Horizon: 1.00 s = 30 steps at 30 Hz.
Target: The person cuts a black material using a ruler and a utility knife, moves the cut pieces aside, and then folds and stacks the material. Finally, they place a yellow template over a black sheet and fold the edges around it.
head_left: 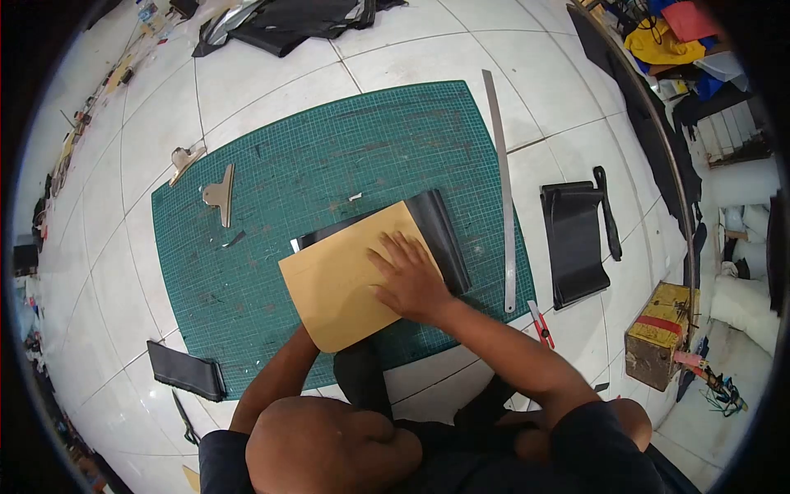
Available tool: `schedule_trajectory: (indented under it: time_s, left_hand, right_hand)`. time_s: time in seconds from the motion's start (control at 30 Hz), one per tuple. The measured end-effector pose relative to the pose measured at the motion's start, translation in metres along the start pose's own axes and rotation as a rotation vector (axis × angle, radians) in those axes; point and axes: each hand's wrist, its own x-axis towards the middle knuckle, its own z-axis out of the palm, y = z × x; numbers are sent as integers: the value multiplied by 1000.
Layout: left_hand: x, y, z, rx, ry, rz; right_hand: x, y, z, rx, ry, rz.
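Note:
My right hand (406, 280) lies with its fingers spread flat on a tan sheet (329, 284) that looks like card, with one rounded corner. Under that sheet, black glossy sheet material (440, 239) sticks out at the right and along the upper edge. The left forearm reaches up to the sheet's lower left edge, and my left hand is hidden beneath it. A green cutting mat (304, 148) lies on the floor below them.
Two metal clips (220, 195) sit at the mat's left. A steel ruler (502, 189) and a red cutter knife (541, 324) lie along its right edge. Folded black pieces (573, 243) rest farther right, near a yellow box (661, 336). Another black bundle (185, 370) is lower left.

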Motion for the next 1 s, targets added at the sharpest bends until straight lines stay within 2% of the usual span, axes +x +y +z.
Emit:
schedule_trajectory:
  time_s: [0.07, 0.2, 0.33, 0.4, 0.43, 0.6, 0.9, 1.0]
  left_hand:
    - [0, -3, 1, -23, 1, 1]
    - [1, -7, 5, -104, 20, -3]
    - [3, -10, 13, -581, 80, -74]
    - [4, -8, 8, -202, 68, -9]
    - [3, -3, -5, 292, 50, 45]
    - [4, -15, 8, 202, 61, 54]
    - [2, -16, 9, 266, 101, 76]
    - [4, -16, 11, 241, 101, 76]
  right_hand:
    - [15, 2, 20, -115, 24, 9]
    - [14, 34, 38, -274, -57, 117]
    - [7, 50, 31, -350, -77, 170]
    - [6, 53, 29, -374, -88, 179]
    - [5, 53, 28, -379, -98, 182]
    - [1, 53, 28, -380, -108, 194]
    - [6, 56, 25, -356, -64, 220]
    - [3, 58, 26, -306, -65, 164]
